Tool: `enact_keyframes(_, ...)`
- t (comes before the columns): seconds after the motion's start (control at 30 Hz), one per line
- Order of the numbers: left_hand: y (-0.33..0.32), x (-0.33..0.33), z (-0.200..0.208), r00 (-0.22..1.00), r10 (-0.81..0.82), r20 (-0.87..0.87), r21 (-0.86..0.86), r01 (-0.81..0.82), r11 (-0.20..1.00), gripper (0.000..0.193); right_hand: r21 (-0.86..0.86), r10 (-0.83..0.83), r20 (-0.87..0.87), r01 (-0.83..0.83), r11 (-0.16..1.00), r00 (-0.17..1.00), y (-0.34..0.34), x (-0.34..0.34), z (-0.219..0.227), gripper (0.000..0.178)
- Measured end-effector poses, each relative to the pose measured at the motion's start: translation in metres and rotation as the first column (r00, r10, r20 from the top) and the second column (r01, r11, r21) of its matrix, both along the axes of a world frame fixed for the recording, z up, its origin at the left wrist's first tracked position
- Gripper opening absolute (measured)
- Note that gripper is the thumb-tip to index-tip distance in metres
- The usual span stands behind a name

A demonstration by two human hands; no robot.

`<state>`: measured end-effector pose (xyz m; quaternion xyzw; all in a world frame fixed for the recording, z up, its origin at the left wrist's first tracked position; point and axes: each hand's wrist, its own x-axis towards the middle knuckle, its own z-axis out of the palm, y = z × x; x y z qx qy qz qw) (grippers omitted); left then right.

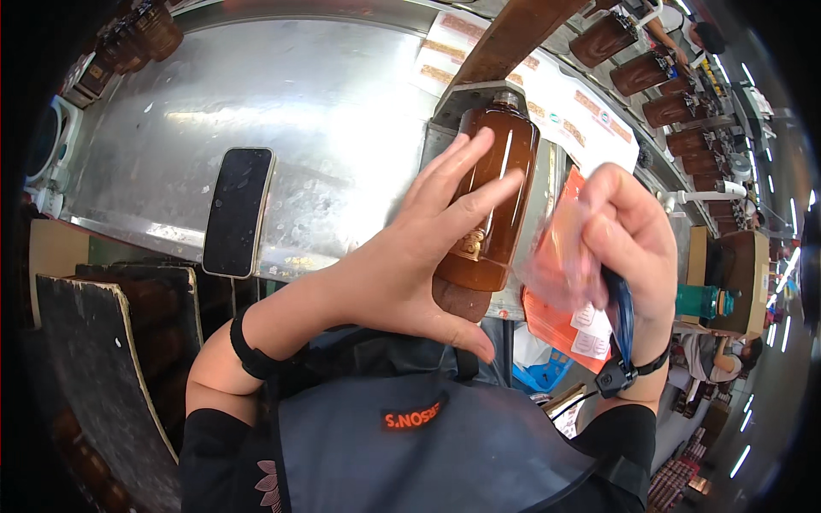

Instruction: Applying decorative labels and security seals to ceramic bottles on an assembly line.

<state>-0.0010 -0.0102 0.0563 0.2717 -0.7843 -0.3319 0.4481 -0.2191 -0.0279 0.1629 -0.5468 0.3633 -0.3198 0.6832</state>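
A brown-filled clear bottle [503, 197] lies on its side on a metal holder at the bench edge, neck pointing away from me. Over its near left side is my left hand [419, 227], fingers stretched and spread, thumb by the bottle's base; whether it touches the bottle I cannot tell. To the right, my right hand [633, 239] is closed, thumb and finger pinched on a see-through piece of film [560, 261] smeared by motion. Beneath the film lie orange-red sheets [547, 321] carrying white labels [590, 333].
A dark phone [239, 212] rests on the metal bench [342, 94]. Printed sheets [590, 120] lie beyond the holder, under a brown upright post [517, 38]. Several filled bottles [641, 73] stand at far right, more [145, 38] at far left. A blue basket [543, 374] sits below the bench.
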Motion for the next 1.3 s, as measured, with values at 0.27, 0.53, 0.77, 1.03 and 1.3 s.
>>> enact_keyframes(0.27, -0.012, -0.026, -0.010, 0.976, 0.209, 0.062, 0.015, -0.210, 0.978, 0.053, -0.161, -0.181, -0.207, 0.149, 0.976, 0.962, -0.053, -0.027, -0.047, 0.015)
enact_keyframes(0.53, -0.010, -0.038, -0.015, 0.947, 0.307, 0.095, 0.195, -0.320, 0.927, 0.110, -0.422, -0.294, -0.266, 0.163, 0.892, 0.918, -0.065, -0.025, -0.071, 0.012)
enact_keyframes(0.77, -0.016, -0.039, -0.009, 0.973, 0.216, 0.085, 0.366, -0.232, 0.901, 0.112, -0.535, -0.350, -0.215, 0.190, 0.823, 0.912, -0.072, -0.022, -0.085, 0.014)
enact_keyframes(1.03, -0.017, -0.033, -0.016, 0.993, 0.106, -0.059, 0.464, -0.067, 0.883, 0.116, -0.514, -0.378, -0.199, 0.232, 0.826, 0.904, -0.063, -0.016, -0.085, 0.014)
enact_keyframes(1.3, -0.022, -0.033, -0.013, 0.899, 0.127, -0.420, 0.622, 0.184, 0.761, 0.093, -0.510, -0.401, -0.158, 0.273, 0.816, 0.902, -0.061, -0.008, -0.086, 0.013)
